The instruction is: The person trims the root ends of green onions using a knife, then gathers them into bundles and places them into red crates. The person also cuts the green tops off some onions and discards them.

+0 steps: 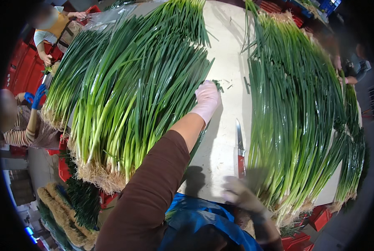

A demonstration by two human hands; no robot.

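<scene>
My left hand, in a pale glove, is curled at the leaf tips of a broad pile of rooted allium stalks. Dark green leaf ends show just past its fingers. My right hand, also gloved, is motion-blurred over the near table edge, and its fingers cannot be made out. Just beyond it lies a knife with a red-brown handle, its blade pointing away from me. To the knife's right spreads a second pile of allium stalks, roots towards me.
The pale tabletop runs between the piles, with leaf scraps on it. At left are a co-worker in blue gloves and another in an orange vest. A person's arm reaches in at right. Red crates stand below the table.
</scene>
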